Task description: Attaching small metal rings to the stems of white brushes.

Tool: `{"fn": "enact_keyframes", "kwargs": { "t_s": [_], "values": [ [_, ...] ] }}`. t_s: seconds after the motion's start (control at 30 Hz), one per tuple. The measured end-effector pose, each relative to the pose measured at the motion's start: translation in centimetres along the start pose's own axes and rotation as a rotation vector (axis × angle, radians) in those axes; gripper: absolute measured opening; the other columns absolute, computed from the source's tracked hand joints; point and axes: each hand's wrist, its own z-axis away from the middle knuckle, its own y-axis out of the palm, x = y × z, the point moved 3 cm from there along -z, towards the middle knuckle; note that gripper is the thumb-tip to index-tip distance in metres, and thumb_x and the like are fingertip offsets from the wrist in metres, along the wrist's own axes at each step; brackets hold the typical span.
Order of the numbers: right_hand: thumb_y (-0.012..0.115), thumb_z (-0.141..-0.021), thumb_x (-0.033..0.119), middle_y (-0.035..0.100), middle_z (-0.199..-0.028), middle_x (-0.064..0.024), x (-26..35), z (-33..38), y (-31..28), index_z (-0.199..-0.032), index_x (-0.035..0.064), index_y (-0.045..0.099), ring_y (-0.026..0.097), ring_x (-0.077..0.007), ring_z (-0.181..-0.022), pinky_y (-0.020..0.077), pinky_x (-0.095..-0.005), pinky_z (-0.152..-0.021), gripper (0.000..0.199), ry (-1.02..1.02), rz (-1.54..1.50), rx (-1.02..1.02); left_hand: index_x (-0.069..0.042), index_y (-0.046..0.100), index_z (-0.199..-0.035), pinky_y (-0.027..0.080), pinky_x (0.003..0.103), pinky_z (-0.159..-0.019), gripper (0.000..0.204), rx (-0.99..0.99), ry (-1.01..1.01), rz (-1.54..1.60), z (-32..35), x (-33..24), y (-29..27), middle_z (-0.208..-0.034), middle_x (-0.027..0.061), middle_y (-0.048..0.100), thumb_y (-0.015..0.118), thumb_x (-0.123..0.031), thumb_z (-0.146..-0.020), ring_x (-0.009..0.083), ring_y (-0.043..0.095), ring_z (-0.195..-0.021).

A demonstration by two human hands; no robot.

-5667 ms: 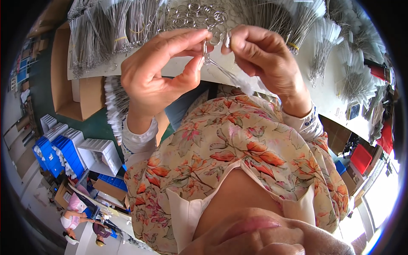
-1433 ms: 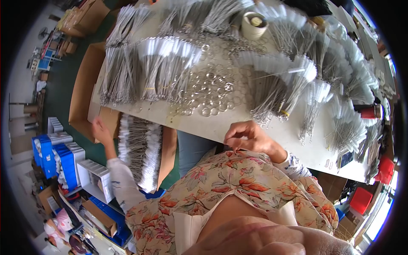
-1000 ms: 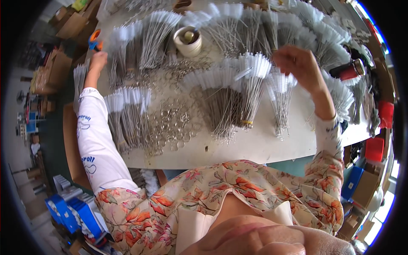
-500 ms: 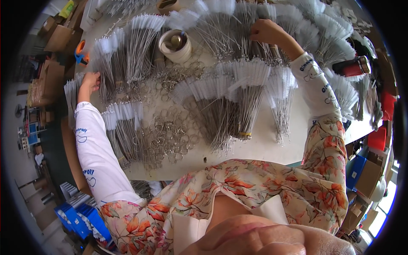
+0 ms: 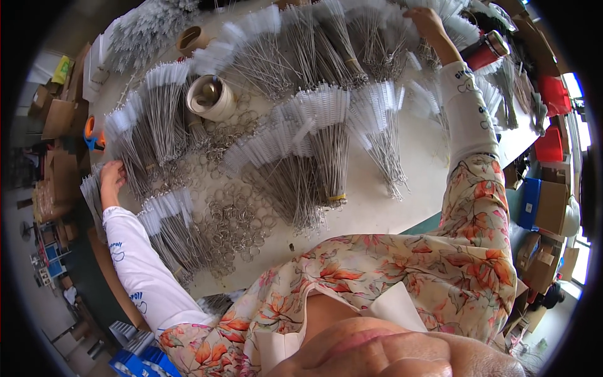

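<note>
Right hand (image 5: 428, 25) farther right near brushes (image 5: 379, 39), left hand (image 5: 112, 178) beside a brush bundle (image 5: 130, 139), both half-curled, any hold unclear

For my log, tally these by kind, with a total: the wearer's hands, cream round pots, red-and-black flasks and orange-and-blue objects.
Hands: 2 (left hand, right hand)
Cream round pot: 1
Red-and-black flask: 1
Orange-and-blue object: 1
Total: 5
</note>
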Motion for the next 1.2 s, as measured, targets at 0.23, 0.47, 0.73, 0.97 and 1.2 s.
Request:
{"fn": "enact_keyframes", "kwargs": {
  "t_s": [0.23,0.47,0.73,0.97,1.2],
  "values": [
    [0.061,-0.073,0.050,0.064,-0.101,-0.0171,2.4,-1.2,4.0,-0.106,0.0075,0.060,0.060,-0.0363,-0.096,0.0484,-0.0436,-0.080,0.054,0.136,0.329,0.209,-0.008,0.058,-0.068,0.039,0.033,-0.037,0.009,-0.231,0.173,-0.084,1.1,0.7,-7.3,-0.052,0.0042,0.054,0.057,-0.016,-0.071,0.0150,0.045,-0.034],
    [0.071,-0.063,0.044,0.068,-0.086,-0.0077,0.9,-0.2,3.3,-0.095,0.0131,0.070,0.064,-0.0220,-0.079,0.0493,-0.0347,-0.070,0.045,0.422,-0.205,0.148,-0.008,0.061,-0.091,0.049,0.037,-0.072,0.021,-0.924,0.639,0.056,9.6,-7.8,-4.1,-0.080,0.0121,0.066,0.055,-0.026,-0.082,0.0257,0.064,-0.081],
    [0.063,-0.073,0.046,0.067,-0.076,-0.0024,8.8,0.8,-5.6,-0.093,0.0182,0.071,0.062,-0.0171,-0.072,0.0462,-0.0302,-0.074,0.036,0.186,-0.237,-0.516,-0.005,0.067,-0.080,0.047,0.033,-0.066,0.032,-0.066,0.603,-0.637,10.1,-10.9,9.5,-0.076,0.0113,0.066,0.064,-0.037,-0.074,0.0220,0.063,-0.069],
    [0.054,-0.085,0.030,0.053,-0.064,-0.0018,17.5,0.7,-6.4,-0.078,0.0053,0.058,0.049,-0.0109,-0.050,0.0410,-0.0267,-0.043,0.026,-0.238,-1.170,-0.189,-0.007,0.067,-0.075,0.046,0.032,-0.063,0.025,-0.119,0.597,-0.595,8.8,-9.9,8.3,-0.070,0.0076,0.066,0.061,-0.031,-0.078,0.0191,0.062,-0.066],
    [0.060,-0.079,0.023,0.062,-0.070,-0.0091,25.3,1.2,2.0,-0.078,0.0071,0.064,0.060,-0.0184,-0.061,0.0482,-0.0327,-0.055,0.016,-0.143,-0.508,0.149,-0.005,0.064,-0.085,0.046,0.031,-0.068,0.025,-0.145,0.580,-0.536,10.3,-11.2,7.6,-0.072,0.0056,0.068,0.053,-0.028,-0.082,0.0192,0.064,-0.069]
  ]
}}
